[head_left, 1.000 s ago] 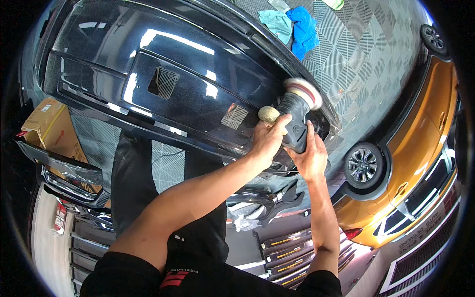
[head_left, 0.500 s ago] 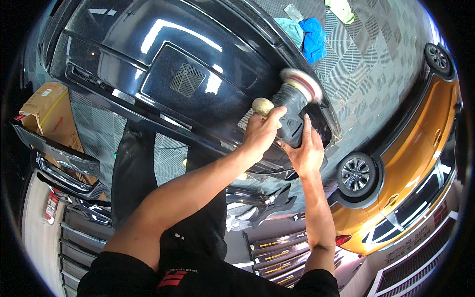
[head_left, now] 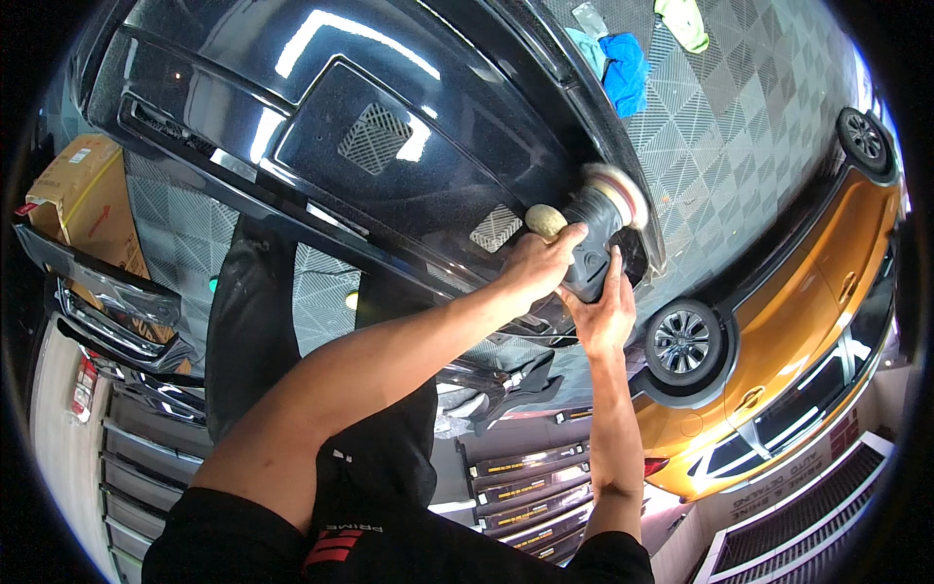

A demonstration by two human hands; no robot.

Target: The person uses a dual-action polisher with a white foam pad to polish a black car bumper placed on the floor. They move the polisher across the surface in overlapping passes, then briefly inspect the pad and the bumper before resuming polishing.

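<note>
I hold a black power polisher (head_left: pixel 590 255) in both hands, over the right end of a glossy black car body panel (head_left: pixel 438 209). Its round pad (head_left: pixel 617 195), pale with a dark red band, is tilted and blurred at the rim, close to the panel's outer edge. My left hand (head_left: pixel 541 265) is closed around the front of the tool, beside a worn yellowish round knob (head_left: pixel 545 222). At the rear of the body, my right hand (head_left: pixel 605 310) grips with its fingers along the right side. The pad's contact with the panel is hard to make out.
Blue cloth (head_left: pixel 624 74) and a lime-green cloth (head_left: pixel 684 23) lie on the grey tiled floor (head_left: pixel 744 117) beyond the panel. An orange car (head_left: pixel 778 331) stands at right. At left are a cardboard box (head_left: pixel 83 209) and black car parts (head_left: pixel 107 307). Boxes (head_left: pixel 530 487) are stacked behind.
The polisher and both hands have moved right and nearer along the panel's end. The view has shifted slightly too. Both hands keep their grip.
</note>
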